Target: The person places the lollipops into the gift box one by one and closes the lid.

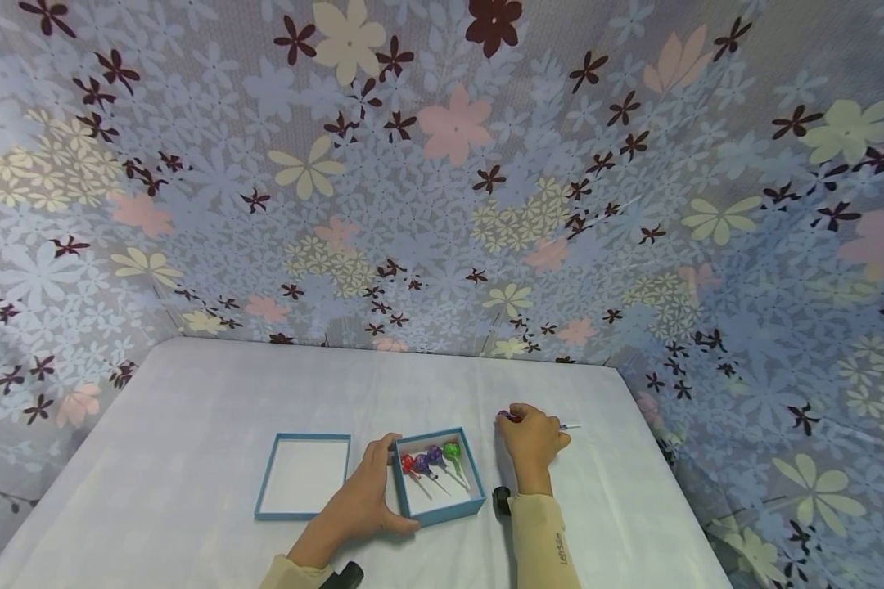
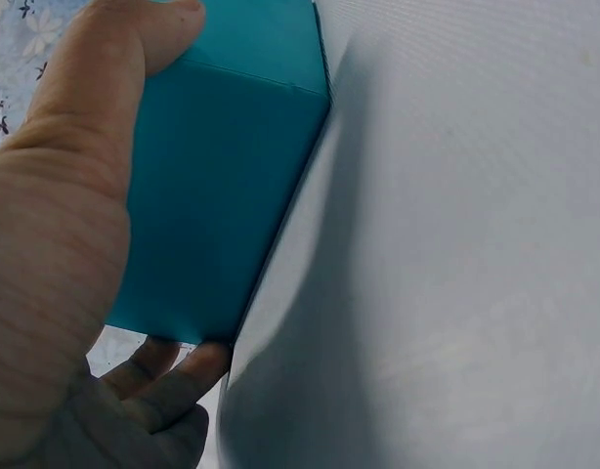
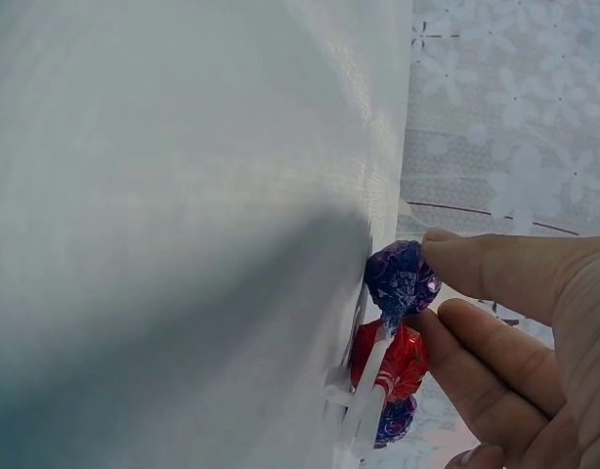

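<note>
A blue-rimmed box (image 1: pixel 452 514) with a white inside stands on the table, and my left hand (image 1: pixel 364 499) grips it from its left side. In the left wrist view the thumb lies against one teal wall (image 2: pixel 212 195) and the fingers reach round the opposite edge. Inside the box lie a red lollipop (image 1: pixel 408 463), a green lollipop (image 1: pixel 452 451) and two purple ones (image 1: pixel 435 455). To the right of the box, my right hand (image 1: pixel 532 438) pinches a purple lollipop (image 3: pixel 403 278) by its wrapped head. Beside it are a red lollipop (image 3: pixel 403 360) and another purple lollipop (image 3: pixel 396 422).
A shallow blue-edged lid (image 1: pixel 302 516), white inside, lies left of the box. White cloth covers the table (image 1: pixel 214 409). A flowered fabric backdrop (image 1: pixel 412 204) rises behind the table and along its sides.
</note>
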Available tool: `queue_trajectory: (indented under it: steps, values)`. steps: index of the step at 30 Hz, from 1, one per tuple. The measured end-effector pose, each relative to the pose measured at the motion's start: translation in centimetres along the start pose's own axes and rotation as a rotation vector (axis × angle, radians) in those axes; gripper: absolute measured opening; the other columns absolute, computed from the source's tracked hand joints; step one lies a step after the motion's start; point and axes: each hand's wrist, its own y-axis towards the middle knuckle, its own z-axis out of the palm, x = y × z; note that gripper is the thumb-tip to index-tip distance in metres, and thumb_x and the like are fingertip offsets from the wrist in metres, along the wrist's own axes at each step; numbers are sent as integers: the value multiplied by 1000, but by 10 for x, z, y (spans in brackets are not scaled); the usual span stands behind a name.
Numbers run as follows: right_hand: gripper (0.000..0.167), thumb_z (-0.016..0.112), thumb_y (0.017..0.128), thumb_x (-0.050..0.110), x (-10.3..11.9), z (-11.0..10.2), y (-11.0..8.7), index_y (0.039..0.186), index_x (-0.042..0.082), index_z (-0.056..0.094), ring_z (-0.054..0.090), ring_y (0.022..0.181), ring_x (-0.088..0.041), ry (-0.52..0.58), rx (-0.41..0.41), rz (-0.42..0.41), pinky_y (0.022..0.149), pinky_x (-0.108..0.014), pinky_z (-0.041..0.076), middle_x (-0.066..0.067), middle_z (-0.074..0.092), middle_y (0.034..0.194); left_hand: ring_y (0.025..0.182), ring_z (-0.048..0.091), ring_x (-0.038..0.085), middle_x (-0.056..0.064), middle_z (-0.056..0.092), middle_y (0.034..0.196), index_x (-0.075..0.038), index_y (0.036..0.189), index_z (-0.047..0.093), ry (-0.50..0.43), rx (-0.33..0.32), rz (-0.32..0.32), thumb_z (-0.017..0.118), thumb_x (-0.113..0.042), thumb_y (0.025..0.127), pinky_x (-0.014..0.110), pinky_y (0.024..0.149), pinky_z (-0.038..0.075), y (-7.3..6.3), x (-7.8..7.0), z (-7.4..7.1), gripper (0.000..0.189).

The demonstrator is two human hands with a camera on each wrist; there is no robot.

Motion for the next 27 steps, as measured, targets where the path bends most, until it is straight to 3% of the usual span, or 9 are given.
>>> queue_trajectory:
  steps: [27]
  values:
    - [24,80,83,27,-2,1,0,101,12,80,55,96,-37,21,5,-11,91,-59,27,-9,76,96,138,41,35,17,32,148,-15,157,14,-1,0,-15,94,-56,57,56,112,40,0,2,3,134]
